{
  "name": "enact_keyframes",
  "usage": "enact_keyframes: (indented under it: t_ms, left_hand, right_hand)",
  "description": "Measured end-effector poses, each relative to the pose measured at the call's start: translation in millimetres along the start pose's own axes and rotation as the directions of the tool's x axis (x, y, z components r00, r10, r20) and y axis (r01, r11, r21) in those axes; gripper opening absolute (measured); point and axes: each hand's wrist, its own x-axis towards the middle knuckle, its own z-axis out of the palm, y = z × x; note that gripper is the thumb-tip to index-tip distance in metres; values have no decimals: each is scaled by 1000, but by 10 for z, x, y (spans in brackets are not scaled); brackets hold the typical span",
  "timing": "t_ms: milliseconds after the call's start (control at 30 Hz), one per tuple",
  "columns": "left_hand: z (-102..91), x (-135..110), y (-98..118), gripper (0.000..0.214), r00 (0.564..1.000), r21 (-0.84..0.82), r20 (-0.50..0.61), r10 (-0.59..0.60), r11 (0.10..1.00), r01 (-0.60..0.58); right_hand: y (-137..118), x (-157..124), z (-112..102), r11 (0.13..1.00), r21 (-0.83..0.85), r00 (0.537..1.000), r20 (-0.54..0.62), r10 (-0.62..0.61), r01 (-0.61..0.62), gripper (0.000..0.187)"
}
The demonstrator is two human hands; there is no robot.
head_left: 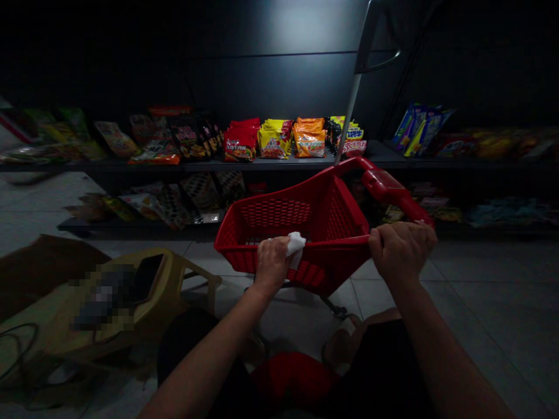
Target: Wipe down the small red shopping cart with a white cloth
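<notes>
A small red plastic shopping cart (334, 265) with lattice walls stands in front of my knees. My left hand (273, 262) is closed on a white cloth (296, 242), perhaps a tissue, and presses it to the top rim of the near side wall. The fingers of my right hand (404, 251) wrap round the near end of the cart's thick red handle (386, 186). Inside, the part of the basket that shows holds nothing I can make out. A thin pole with a grey grip (367, 52) rises from behind the cart's handle end.
Dark shelves (201, 166) run behind the cart, with red, yellow and orange snack bags (309, 138) and blue packs (421, 131). To my left, a yellowish stool (174, 262) bears a phone (148, 278) and a blurred-out item. A cable (20, 349) lies at far left.
</notes>
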Motion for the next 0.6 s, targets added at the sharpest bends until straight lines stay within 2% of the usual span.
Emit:
enact_keyframes:
  t_ms: [133,200,267,300,367,467,600]
  left_hand:
    - [198,340,915,34,1000,-136,-3,24,990,-24]
    - [214,471,1174,37,998,-161,30,54,986,-49]
    - [198,548,1229,39,988,-155,93,122,982,-107]
    - [182,556,1180,39,979,-144,126,158,980,-139]
    - [135,497,945,39,964,-107,180,196,978,-179]
    - [20,234,347,41,965,-26,193,178,984,-177]
    - [-206,-166,-473,33,994,54,71,79,995,-83]
  right_hand:
    - [-42,9,-30,1000,6,1000,13,-4,4,26]
    - [3,12,-27,1000,-6,1000,12,-7,7,26]
    - [86,12,-24,1000,-25,1000,22,-16,17,27]
    - [132,9,-25,999,-36,999,31,-26,27,27]
    - [217,0,-32,997,-56,998,47,-45,48,28]
    - [287,-20,-45,996,-66,997,50,-56,59,28]
    - [254,-40,-33,999,-24,999,44,-23,24,28]
